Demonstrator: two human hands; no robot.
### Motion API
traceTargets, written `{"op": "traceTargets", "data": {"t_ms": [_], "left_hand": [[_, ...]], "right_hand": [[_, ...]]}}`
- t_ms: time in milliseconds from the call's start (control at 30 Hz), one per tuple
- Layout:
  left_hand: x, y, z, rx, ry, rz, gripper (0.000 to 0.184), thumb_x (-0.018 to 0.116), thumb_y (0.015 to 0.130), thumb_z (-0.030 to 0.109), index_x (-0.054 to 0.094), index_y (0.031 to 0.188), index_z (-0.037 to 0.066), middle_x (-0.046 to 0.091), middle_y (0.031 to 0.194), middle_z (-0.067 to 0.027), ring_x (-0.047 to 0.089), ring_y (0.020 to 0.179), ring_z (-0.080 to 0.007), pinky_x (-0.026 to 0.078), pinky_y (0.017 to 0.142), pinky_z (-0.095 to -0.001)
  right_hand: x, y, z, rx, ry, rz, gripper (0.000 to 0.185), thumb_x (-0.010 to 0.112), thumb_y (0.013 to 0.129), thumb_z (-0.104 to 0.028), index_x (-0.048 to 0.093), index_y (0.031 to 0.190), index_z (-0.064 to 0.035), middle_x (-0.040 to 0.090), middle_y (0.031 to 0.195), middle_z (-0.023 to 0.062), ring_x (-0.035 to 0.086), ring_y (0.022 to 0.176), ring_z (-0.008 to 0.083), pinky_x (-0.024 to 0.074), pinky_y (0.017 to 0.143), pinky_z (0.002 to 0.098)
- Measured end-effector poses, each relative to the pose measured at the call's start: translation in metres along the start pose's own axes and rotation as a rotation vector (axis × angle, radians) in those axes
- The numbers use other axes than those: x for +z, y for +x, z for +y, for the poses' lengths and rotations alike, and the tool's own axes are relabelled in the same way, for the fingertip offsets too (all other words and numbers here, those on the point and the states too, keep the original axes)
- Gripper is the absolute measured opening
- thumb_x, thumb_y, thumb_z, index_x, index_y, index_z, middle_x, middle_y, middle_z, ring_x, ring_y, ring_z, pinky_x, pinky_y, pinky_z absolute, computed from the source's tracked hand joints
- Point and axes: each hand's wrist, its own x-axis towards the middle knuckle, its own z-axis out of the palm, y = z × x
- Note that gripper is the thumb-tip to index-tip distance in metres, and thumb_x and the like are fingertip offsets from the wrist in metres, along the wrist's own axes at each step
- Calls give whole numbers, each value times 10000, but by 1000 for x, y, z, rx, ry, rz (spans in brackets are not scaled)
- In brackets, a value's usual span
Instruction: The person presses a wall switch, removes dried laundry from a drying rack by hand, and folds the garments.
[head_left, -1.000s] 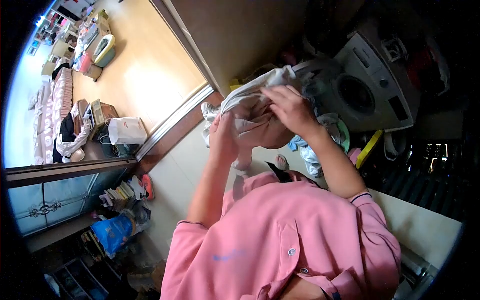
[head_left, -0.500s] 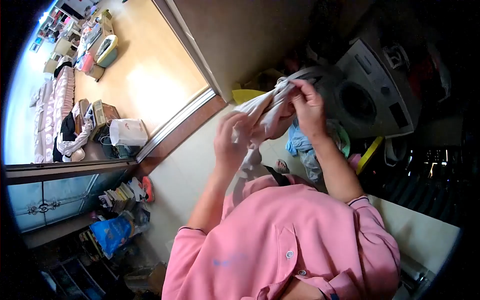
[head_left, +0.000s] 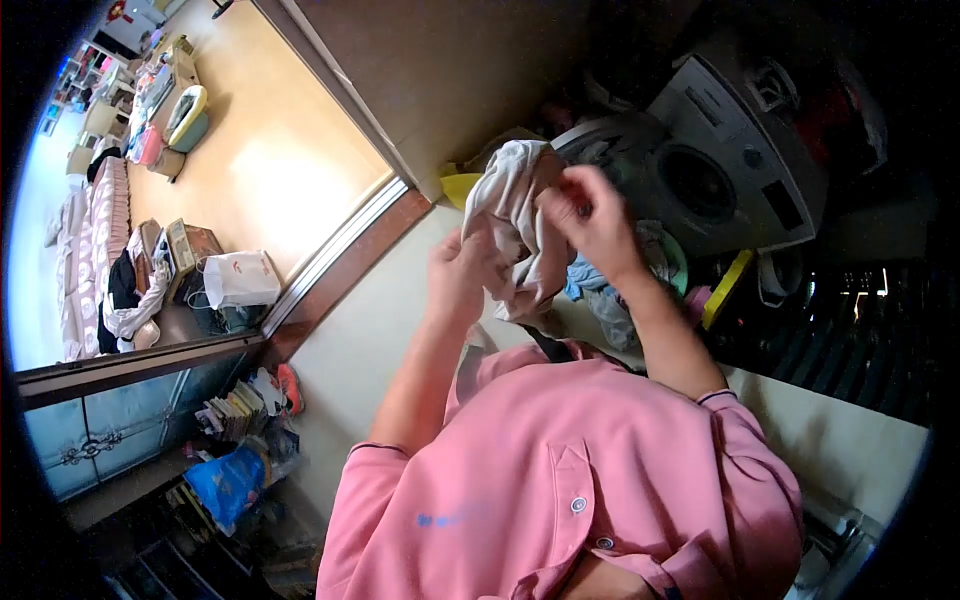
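Note:
A whitish, crumpled cloth [head_left: 515, 215] hangs in folds between my two hands, in front of my chest. My left hand [head_left: 460, 268] is closed on its left edge. At the cloth's right side, my right hand [head_left: 590, 212] has curled fingers and is smeared by motion; whether it grips the fabric is hard to tell. Behind the cloth lies something yellow [head_left: 457, 190]. To the right of my right hand, light blue and grey cloth [head_left: 605, 305] lies by a green basin [head_left: 677, 262].
A washing machine [head_left: 700, 180] stands at the upper right, with a yellow object [head_left: 728, 290] below it. A door track [head_left: 340, 255] crosses the left side. Books [head_left: 232, 412], a blue bag [head_left: 222, 485] and a white paper bag [head_left: 240, 280] are at the left.
The cloth, bunched and stretched between my hands half a second ago, now hangs looser and lower. My right hand has moved slightly down and left. The view has shifted a little.

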Motion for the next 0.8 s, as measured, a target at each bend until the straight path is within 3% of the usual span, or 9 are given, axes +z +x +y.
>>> {"op": "traceTargets", "data": {"t_ms": [100,233,367,433,467,567,633,700,800], "left_hand": [[0,7,-14,63,-50,59,133,516,918,163,562,918,37,587,829,-35,570,701,-120,473,580,-260],[-33,22,0,224,-211,247,203,509,923,183,562,1012,9,622,956,-82,607,830,-168,510,692,-305],[-63,17,6,119,85,249,210,511,923,161,556,1043,-5,609,961,-70,592,873,-149,482,750,-292],[-47,10,-5,291,408,297,212,530,906,116,543,1082,-3,590,981,-81,567,939,-174,461,813,-317],[-34,7,-1,785,1031,419,260,567,859,36,529,1115,8,575,1010,-111,552,984,-237,432,873,-337],[-13,-9,10,1145,1117,209,330,644,736,-29,564,1053,10,583,987,-141,566,954,-306,454,827,-352],[12,-16,12,995,1095,15,165,638,733,-19,610,888,30,624,837,-118,606,759,-280,484,689,-343],[18,-17,2,590,1565,-19,56,616,774,52,615,830,55,627,833,-116,589,688,-290,473,640,-348],[1,-10,-15,327,1505,-74,106,625,797,170,619,856,82,617,819,-123,590,655,-248,472,611,-357]], "right_hand": [[6,-12,9,305,-326,-352,276,710,763,-177,593,887,40,620,791,58,526,721,101,462,652,296],[-15,-9,71,236,181,-78,203,481,830,13,622,976,3,634,859,29,582,766,106,486,678,256],[-30,-7,38,625,834,16,261,478,891,-98,552,1137,-51,599,1074,76,583,971,210,479,855,377],[-17,-9,39,622,1015,37,266,481,918,-155,540,1161,-63,584,1121,74,556,1032,211,459,891,386],[-6,-6,37,568,1050,44,280,462,942,-211,527,1181,-80,570,1162,63,538,1065,205,438,924,384],[3,-6,25,675,1048,39,283,498,932,-270,551,1132,-78,586,1119,50,560,1002,176,459,872,358],[11,-8,25,676,1041,37,271,497,931,-272,559,1112,-80,594,1098,46,570,979,171,461,868,348],[14,-9,19,629,1020,13,255,528,915,-271,575,1079,-83,609,1052,42,576,957,160,468,852,336],[13,-7,20,600,948,86,225,557,897,-256,591,1037,-82,626,1001,34,588,901,147,475,807,316]]}}
